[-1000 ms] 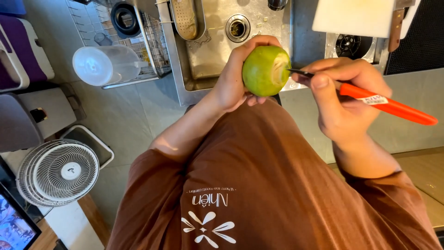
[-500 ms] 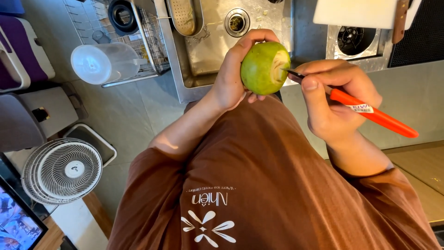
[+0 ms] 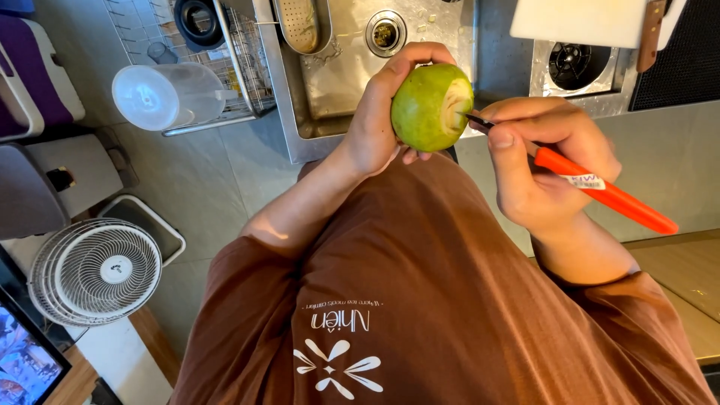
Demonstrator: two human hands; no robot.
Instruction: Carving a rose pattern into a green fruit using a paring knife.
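Observation:
My left hand [image 3: 379, 112] cups a round green fruit [image 3: 427, 109] and holds it over the front edge of the steel sink [image 3: 345, 75]. A pale patch of skin is cut away on the fruit's right side. My right hand [image 3: 536, 161] grips a knife with an orange handle [image 3: 611, 195]; its short dark blade touches the fruit at the pale patch. My thumb rests along the blade end. Both hands are in front of my brown shirt.
The sink holds a metal strainer [image 3: 300, 22] and a drain [image 3: 386, 31] with scraps nearby. A wire dish rack [image 3: 187, 52] with a clear plastic jug [image 3: 161, 94] stands to the left. A white cutting board [image 3: 577, 19] and a gas burner [image 3: 574, 64] lie right. A white fan [image 3: 101, 270] stands on the floor.
The fruit has turned in my left hand, and a pale peeled patch now shows where the blade cuts. Both hands stay over the sink edge.

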